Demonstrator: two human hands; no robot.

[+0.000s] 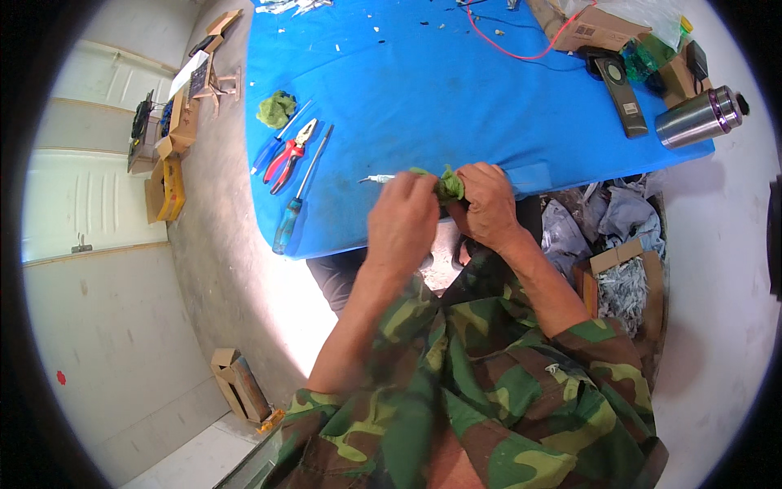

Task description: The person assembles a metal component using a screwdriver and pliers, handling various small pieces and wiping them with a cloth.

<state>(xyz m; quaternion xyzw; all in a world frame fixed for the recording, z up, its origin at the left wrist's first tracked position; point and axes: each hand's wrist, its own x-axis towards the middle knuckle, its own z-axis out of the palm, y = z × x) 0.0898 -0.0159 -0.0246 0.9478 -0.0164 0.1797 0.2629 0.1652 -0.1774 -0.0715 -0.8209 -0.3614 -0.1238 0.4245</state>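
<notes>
Close together at the near edge of the blue-covered table (366, 106) are both of my hands. A crumpled green cloth (450, 186) is bunched between them. My right hand (489, 204) is closed around the cloth. My left hand (403, 216), slightly blurred, has its fingers curled in, with a bit of green showing at its fingertips. A small white piece with a thin tip (378, 178) shows just left of that hand; whether it is held or lies on the table, I cannot tell.
To the left lie red-handled pliers (285, 163), a blue screwdriver (277, 147), another screwdriver (290, 222) and a green rag (277, 109). A steel flask (699, 119) and a dark handheld device (621, 98) are at right. Below stands a carton of whitish scraps (623, 293).
</notes>
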